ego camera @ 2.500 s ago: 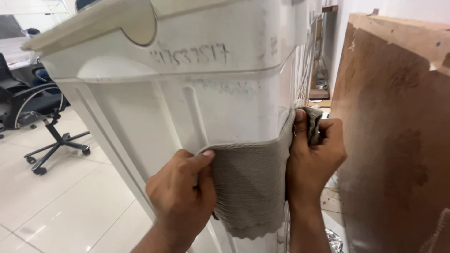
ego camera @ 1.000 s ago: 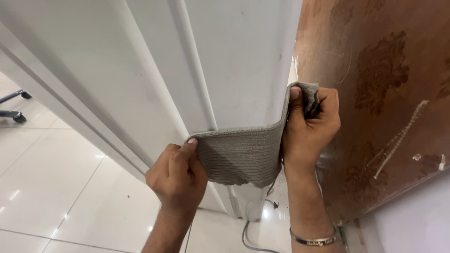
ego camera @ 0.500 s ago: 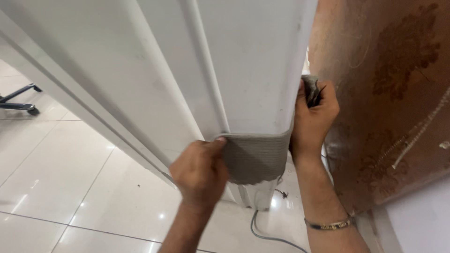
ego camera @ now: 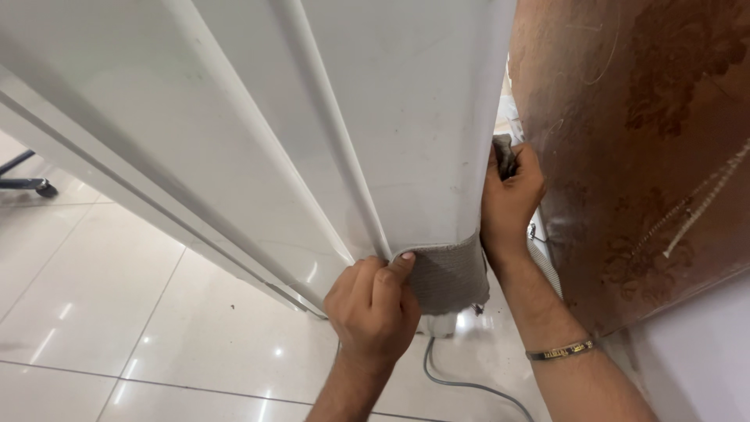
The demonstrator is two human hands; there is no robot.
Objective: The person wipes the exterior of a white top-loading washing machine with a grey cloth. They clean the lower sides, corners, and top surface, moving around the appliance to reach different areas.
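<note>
At far left, an office chair base (ego camera: 23,184) stands on the glossy white tile floor (ego camera: 117,312). A tall white plastic appliance casing (ego camera: 312,117) with raised vertical ribs fills the middle of my view. My left hand (ego camera: 373,312) is low at its front, fingers (ego camera: 394,270) pinched shut on one end of a grey ribbed cloth (ego camera: 445,273). The cloth wraps tight round the casing's bottom corner. My right hand (ego camera: 509,199) reaches behind that corner, fingers closed on the cloth's other end, in the narrow gap beside a worn brown wooden board (ego camera: 641,156). A grey cable (ego camera: 461,383) trails on the floor below.

I judge that I am wiping the corner edge, near its foot. The next stroke calls for even tension on both ends, keeping clear of the board.
</note>
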